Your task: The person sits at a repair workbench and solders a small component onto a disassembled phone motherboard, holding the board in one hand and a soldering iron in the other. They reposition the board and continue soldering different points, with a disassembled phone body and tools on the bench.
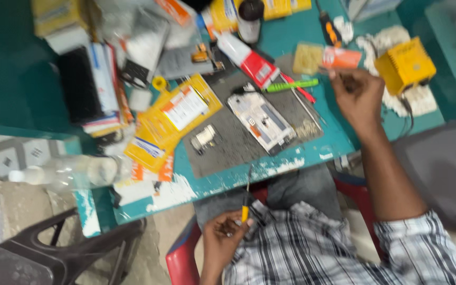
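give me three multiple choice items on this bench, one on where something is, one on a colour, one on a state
1. Where does the opened phone lie?
A. on the grey mat
B. on the plastic chair
C. on the yellow box

2. What colour is the boxy device at the table's far right?
A. red
B. yellow
C. white

3. What is the left hand doing?
A. lying flat and empty on the table
B. gripping a thin tool with a yellow handle
C. holding the clear bottle

Answers
1. A: the phone rests on the grey mat in the middle of the teal table.
2. B: its casing is yellow all over.
3. B: the fingers close round the thin tool below the table's edge, over the lap, while the right hand reaches over the table.
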### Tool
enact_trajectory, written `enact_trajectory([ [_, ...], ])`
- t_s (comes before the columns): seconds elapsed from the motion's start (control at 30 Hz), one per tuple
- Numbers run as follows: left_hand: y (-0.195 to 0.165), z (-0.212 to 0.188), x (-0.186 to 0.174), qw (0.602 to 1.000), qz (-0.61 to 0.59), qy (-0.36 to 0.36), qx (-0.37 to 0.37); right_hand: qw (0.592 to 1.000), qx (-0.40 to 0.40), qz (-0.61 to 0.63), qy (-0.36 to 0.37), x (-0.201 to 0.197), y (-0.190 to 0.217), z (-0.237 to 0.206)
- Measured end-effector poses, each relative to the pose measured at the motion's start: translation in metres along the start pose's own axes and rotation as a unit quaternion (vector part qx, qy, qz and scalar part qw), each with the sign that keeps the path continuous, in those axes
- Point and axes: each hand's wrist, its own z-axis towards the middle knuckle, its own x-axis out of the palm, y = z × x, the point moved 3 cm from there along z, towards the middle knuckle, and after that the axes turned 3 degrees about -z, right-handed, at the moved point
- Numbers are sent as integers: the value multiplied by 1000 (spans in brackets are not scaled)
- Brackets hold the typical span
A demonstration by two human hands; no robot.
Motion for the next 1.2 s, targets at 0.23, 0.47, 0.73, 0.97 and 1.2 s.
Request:
enact_trajectory([
  [0.23,-3,30,5,996,-73,22,36,982,-129,-134,-32,-8,39,12],
  [0.47,-10,22,5,992,-111,18,52,880,-297,-372,11,1,47,3],
  [0.73,-20,17,5,991,-124,38,32,864,-289,-409,46,-11,41,-9],
  [0.97,-20,12,6,992,-119,37,29,913,-240,-330,6,-17,38,-5],
  [1.2,-13,6,1,994,-109,25,13,993,76,81,34,0,13,19],
])
